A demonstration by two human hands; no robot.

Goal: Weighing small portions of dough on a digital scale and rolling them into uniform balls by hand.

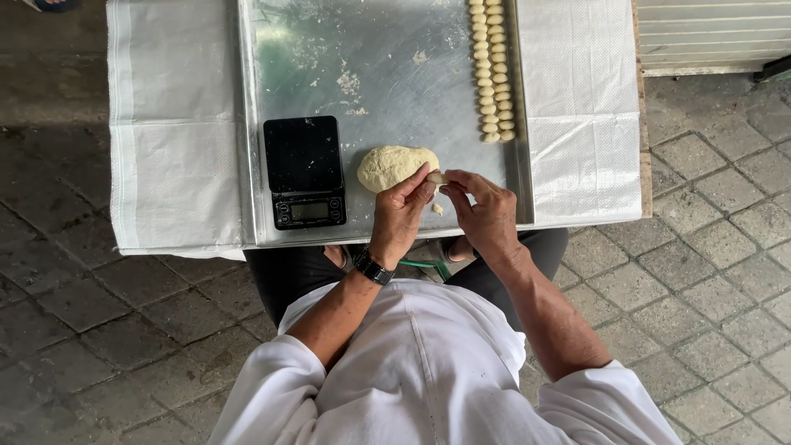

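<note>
A pale lump of dough (394,166) lies on a steel tray (387,91) near its front edge. My left hand (400,213), with a black watch on the wrist, and my right hand (484,212) meet just right of the lump. Between their fingertips they pinch a small piece of dough (436,177). A tiny crumb of dough (437,208) lies on the tray below the fingers. Two long rows of small dough balls (491,70) run along the tray's right side.
A black digital scale (304,170) sits on the tray's front left. The tray rests on a white woven sheet (169,124) over a low table. Flour smears mark the tray. Grey paving stones (709,214) surround the table.
</note>
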